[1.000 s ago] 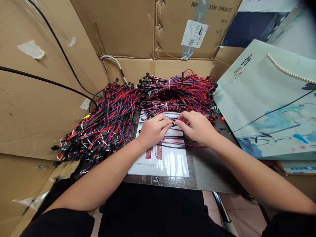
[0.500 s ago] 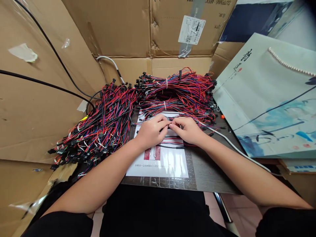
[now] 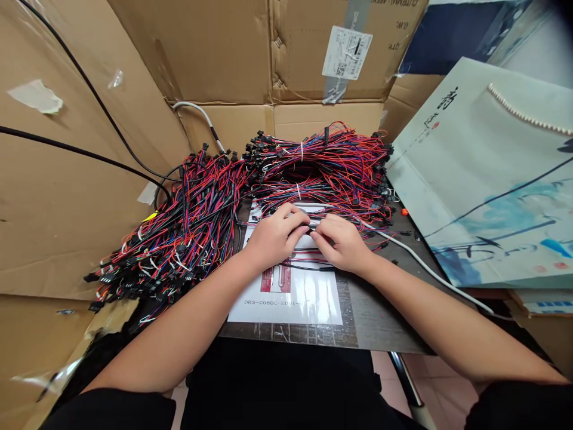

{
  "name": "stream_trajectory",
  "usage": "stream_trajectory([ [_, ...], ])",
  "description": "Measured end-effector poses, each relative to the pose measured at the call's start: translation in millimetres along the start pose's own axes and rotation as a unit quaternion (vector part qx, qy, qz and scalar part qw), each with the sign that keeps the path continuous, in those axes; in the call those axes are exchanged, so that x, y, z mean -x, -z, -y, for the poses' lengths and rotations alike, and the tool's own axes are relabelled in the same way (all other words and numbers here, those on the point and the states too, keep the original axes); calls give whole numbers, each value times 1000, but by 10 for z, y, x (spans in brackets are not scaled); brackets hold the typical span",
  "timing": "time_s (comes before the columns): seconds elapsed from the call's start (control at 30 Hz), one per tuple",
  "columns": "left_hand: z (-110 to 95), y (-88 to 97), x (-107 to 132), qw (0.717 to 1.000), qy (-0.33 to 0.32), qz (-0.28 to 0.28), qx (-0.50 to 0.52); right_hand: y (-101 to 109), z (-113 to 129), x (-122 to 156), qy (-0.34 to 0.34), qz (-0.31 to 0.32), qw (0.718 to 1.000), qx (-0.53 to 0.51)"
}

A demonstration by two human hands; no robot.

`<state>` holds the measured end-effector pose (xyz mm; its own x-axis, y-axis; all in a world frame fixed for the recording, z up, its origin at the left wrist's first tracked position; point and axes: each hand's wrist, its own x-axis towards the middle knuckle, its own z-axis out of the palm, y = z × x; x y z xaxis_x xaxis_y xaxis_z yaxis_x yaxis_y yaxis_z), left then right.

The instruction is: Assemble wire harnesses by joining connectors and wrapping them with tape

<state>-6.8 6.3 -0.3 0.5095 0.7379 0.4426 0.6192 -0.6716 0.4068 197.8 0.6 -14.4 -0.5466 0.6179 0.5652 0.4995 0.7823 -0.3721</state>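
The right hand (image 3: 342, 242) is curling its fingers more than a moment ago; it and the left hand (image 3: 278, 237) are pinching a small black part (image 3: 310, 230) between their fingertips, above the printed sheet (image 3: 320, 295), fine handling seemingly continuing

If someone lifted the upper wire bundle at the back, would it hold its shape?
The upper wire bundle would probably sag, its thin wires curving loosely. The white tie should keep strands gathered there. Black connectors jutting from its left end might snag.
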Motion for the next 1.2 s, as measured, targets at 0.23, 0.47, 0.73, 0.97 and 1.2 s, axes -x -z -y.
stream_trajectory([
  [0.23,27,-46,-3,999,-27,6,36,146,-57,26,-16,30,998,49],
  [0.47,29,-78,7,999,-33,11,17,171,-37,4,-100,-61,985,127],
  [0.73,46,-96,25,999,-48,10,-18,315,18,-166,-2,122,975,185],
  [0.97,65,-122,38,998,-57,18,-34,287,-53,-262,47,224,958,174],
  [1.2,37,-111,39,997,-60,25,-53,227,-68,-167,55,211,959,183],
])
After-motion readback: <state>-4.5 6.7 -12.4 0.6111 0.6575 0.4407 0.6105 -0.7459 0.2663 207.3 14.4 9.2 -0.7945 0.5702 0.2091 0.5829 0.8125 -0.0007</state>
